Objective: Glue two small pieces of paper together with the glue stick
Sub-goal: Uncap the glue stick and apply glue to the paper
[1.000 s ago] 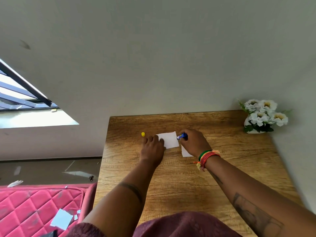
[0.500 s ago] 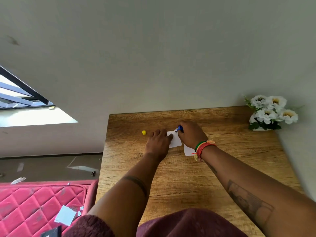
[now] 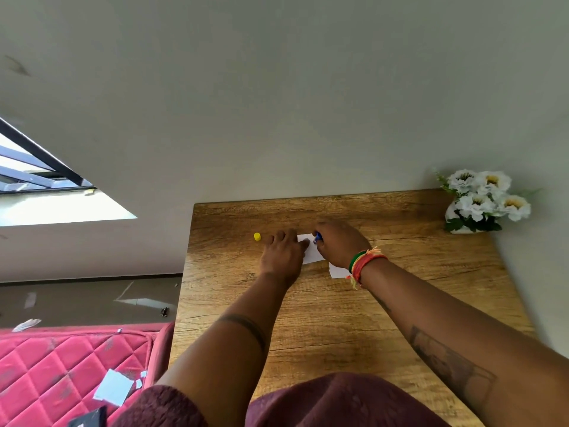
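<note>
Left hand (image 3: 283,254) has slid further over the paper (image 3: 312,252), flat, pinning it near the table's (image 3: 338,318) far edge; right hand (image 3: 340,243) grips the glue stick (image 3: 317,237), so gluing looks underway.

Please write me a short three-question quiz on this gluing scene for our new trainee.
1. True or false: the small yellow cap lies on the wooden table, apart from the left hand.
2. What does the right hand grip? A) the blue glue stick B) a pencil C) scissors
3. Fill in: a second white paper piece lies beside the right ____.

Key
1. True.
2. A; its tip sits over the white paper piece, which the left hand's fingers press down.
3. Wrist.
</note>
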A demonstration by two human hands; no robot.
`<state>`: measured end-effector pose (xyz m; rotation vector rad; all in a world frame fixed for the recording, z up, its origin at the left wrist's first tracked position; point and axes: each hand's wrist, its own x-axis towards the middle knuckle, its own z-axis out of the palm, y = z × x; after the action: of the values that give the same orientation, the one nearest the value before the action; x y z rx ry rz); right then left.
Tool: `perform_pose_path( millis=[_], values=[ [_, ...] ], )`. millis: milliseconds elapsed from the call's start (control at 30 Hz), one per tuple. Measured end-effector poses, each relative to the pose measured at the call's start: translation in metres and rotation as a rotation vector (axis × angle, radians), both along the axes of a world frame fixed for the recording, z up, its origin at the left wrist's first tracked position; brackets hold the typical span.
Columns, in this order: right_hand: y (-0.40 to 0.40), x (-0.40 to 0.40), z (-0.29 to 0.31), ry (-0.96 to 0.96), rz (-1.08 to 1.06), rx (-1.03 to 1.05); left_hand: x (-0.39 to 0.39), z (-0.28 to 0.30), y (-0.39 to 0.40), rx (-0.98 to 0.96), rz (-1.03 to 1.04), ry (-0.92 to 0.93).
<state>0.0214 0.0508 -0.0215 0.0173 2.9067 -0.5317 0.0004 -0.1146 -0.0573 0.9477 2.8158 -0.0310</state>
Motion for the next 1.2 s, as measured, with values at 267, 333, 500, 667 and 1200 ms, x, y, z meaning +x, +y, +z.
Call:
perform_pose_path(
  millis=[267,333,500,667,1200],
  values=[
    [-0.002,0.022,0.005,-0.022,-0.007,0.004,0.000,0.000,0.001,-0.008,0.029,-0.022],
    [-0.002,0.025,0.007,-0.039,-0.010,-0.006,0.000,0.000,0.001,-0.014,0.033,-0.015],
    [0.000,0.030,0.006,-0.035,-0.005,-0.014,0.003,-0.002,0.001,-0.012,0.044,-0.002],
    [0.006,0.027,0.010,-0.013,-0.148,-0.147,0.002,0.000,0.001,-0.034,0.077,0.004],
    [0.008,0.011,0.004,-0.013,-0.231,-0.204,0.005,-0.007,-0.025,0.058,-0.156,-0.008]
  ],
)
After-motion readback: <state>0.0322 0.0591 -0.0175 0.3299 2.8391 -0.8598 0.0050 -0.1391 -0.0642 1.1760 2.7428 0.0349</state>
